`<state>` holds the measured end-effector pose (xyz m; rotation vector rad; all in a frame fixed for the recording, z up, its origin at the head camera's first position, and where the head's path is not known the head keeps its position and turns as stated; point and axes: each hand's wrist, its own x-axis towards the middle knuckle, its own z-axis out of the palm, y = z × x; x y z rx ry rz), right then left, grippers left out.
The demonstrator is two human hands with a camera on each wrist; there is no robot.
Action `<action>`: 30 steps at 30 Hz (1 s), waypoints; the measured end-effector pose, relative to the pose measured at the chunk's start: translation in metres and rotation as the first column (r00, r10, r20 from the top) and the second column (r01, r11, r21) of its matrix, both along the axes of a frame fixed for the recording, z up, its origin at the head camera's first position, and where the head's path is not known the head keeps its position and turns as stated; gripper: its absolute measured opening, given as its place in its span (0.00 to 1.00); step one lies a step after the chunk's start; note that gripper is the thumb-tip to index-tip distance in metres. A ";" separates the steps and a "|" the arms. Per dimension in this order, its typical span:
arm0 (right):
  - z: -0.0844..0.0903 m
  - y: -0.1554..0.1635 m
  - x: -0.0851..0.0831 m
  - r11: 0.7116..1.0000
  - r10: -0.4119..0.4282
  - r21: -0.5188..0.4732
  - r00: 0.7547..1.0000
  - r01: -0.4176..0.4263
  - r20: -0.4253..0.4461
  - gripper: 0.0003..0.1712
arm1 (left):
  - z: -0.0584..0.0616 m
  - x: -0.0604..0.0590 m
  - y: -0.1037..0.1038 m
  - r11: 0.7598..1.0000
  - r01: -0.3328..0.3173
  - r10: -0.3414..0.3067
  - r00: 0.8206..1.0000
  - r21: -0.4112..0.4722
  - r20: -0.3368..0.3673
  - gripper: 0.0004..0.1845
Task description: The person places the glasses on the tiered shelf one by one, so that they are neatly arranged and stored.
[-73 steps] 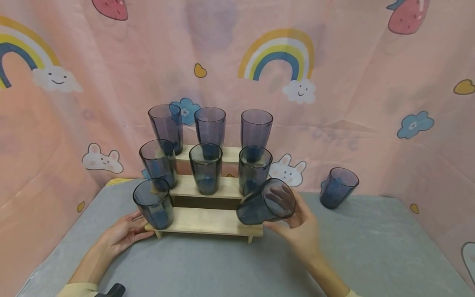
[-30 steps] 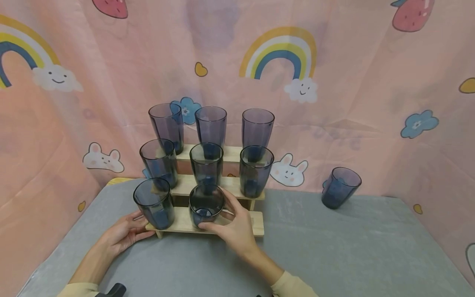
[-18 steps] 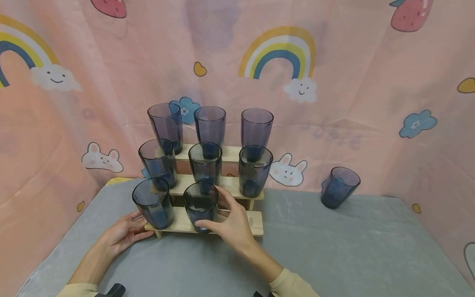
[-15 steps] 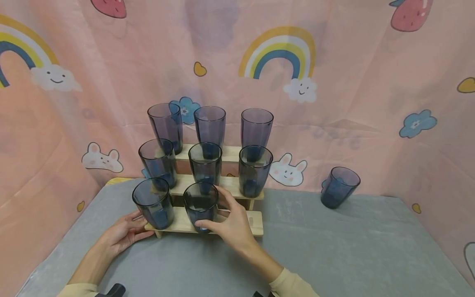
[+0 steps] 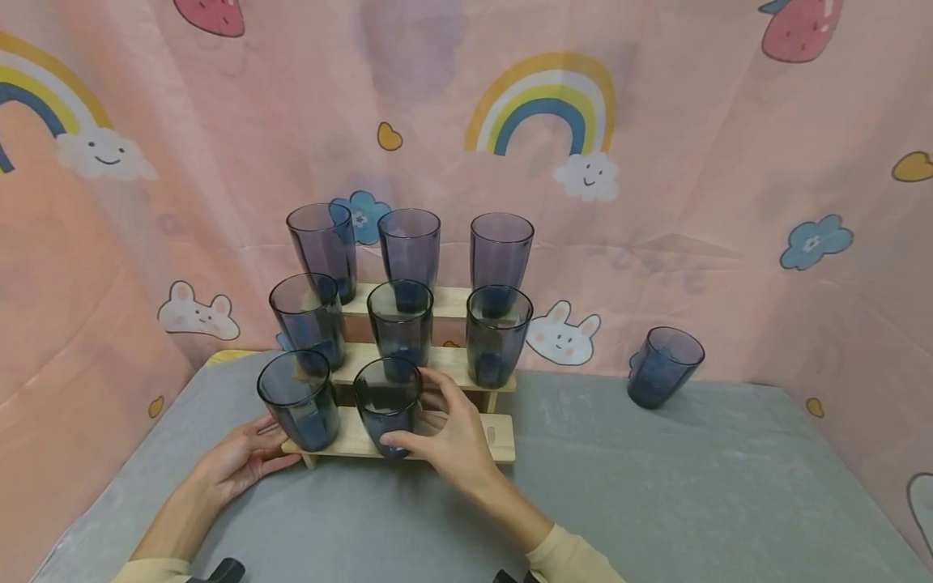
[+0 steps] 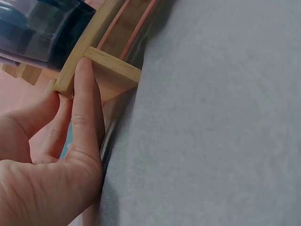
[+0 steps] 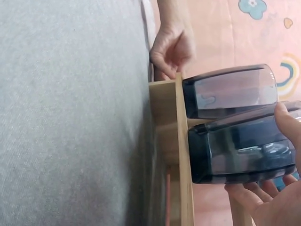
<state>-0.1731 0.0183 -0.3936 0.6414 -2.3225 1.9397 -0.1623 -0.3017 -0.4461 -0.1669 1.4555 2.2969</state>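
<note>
My right hand [image 5: 462, 449] grips a blue-tinted drinking glass [image 5: 382, 413], thumb in front and fingers behind. That glass stands upright on the lowest step of a three-step wooden stand [image 5: 501, 433]. In the right wrist view, the held glass [image 7: 244, 153] has its base against the board, beside another glass [image 7: 230, 96]. My left hand [image 5: 244, 463] is at the stand's left end. The left wrist view shows its thumb and fingers [image 6: 83, 108] pinching the board's end near a leg. The leftmost glass [image 5: 295, 409] of the lowest step is just above it.
Three matching glasses fill the middle step, including one at centre [image 5: 401, 324]; three more stand on the top step, one at right [image 5: 501, 255]. Another glass [image 5: 659, 368] stands on the grey tabletop [image 5: 692, 486] at the right. A pink printed curtain [image 5: 678, 146] hangs behind.
My right hand has brought the tilted glass from the stand's right side onto the lowest step, upright, and shifted it slightly left. My left hand has stayed at the stand's end.
</note>
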 end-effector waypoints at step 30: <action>0.041 0.221 -0.023 0.900 0.075 0.436 0.993 -0.026 -0.096 0.26 | 0.001 0.001 0.000 1.000 -0.010 0.010 1.000 -0.001 -0.007 0.43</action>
